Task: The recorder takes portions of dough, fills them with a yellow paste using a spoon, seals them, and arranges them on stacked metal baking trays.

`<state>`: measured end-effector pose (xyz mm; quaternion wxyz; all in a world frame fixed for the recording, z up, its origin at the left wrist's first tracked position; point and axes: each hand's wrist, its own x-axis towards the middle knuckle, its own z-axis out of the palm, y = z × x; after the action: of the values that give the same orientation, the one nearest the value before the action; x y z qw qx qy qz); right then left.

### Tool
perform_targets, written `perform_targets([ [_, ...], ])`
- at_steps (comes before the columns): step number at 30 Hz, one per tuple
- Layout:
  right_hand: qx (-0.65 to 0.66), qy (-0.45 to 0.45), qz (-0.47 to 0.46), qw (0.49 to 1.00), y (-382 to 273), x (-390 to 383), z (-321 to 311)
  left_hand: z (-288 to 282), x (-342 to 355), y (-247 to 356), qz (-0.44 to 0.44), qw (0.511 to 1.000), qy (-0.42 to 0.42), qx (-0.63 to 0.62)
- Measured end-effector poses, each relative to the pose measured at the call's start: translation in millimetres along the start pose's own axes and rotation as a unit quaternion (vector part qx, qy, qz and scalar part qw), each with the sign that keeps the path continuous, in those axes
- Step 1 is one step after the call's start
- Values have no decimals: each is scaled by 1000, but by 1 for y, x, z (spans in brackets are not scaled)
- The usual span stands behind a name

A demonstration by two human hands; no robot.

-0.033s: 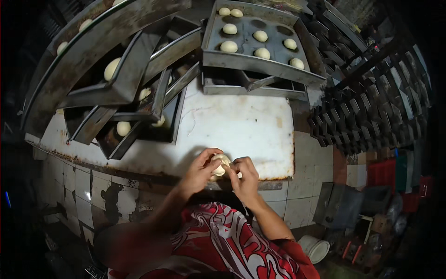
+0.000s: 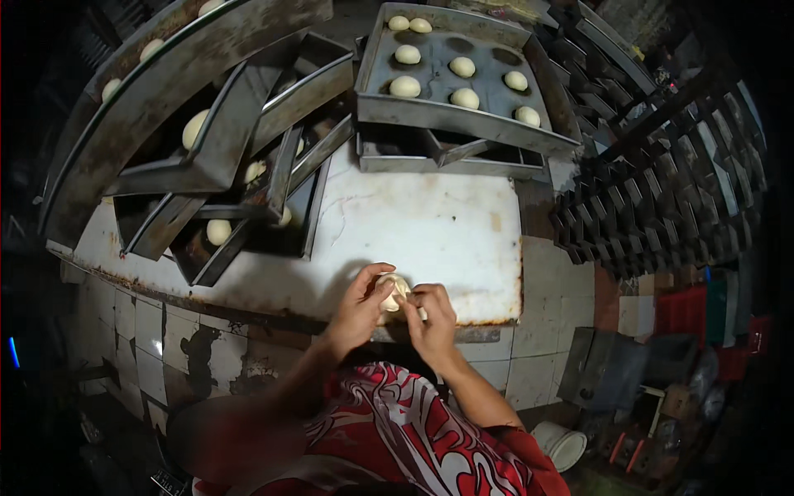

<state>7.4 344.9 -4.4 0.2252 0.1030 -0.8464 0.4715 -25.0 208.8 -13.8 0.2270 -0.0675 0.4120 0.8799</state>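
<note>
A pale piece of dough [image 2: 395,287] sits between my two hands, above the front edge of the white worktop [image 2: 422,219]. My left hand [image 2: 358,310] curls round its left side, with the thumb laid across it. From the right, the bent fingers and thumb of my right hand [image 2: 432,318] pinch at the dough's edge. A little pale dough also shows by the right fingers. The underside of the dough is hidden by my hands.
A metal tray [image 2: 471,118] with several dough balls [image 2: 465,97] stands at the back right, on another tray. Crossed, stacked trays [image 2: 207,169] holding more balls crowd the left. Many dark trays [image 2: 653,198] are stacked at far right; a white bucket [image 2: 562,444] stands below.
My right fingers have shifted slightly in against the dough, and less of it shows between my hands. Both hands keep hold of it; the trays look the same.
</note>
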Motion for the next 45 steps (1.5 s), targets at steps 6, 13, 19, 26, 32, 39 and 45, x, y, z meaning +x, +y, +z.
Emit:
perform_targets([
  [6,-54,-5,-65,996,29,15,-7,27,37,-26,54,995,81,-31],
  [13,113,-177,133,969,22,46,-8,-4,17,6,41,981,-18,188],
  [19,-4,-96,32,995,-2,-8,46,-15,33,-7,266,905,228,240],
  [26,-71,34,140,987,63,39,75,-71,-4,49,329,669,-18,666],
  [32,-132,-147,-68,978,23,18,148,-160,-145,48,215,855,39,471],
  [39,-237,25,-40,970,73,73,106,-208,-214,30,117,844,209,479],
  [45,-189,-170,-154,955,41,16,90,-141,-141,65,161,877,10,453],
])
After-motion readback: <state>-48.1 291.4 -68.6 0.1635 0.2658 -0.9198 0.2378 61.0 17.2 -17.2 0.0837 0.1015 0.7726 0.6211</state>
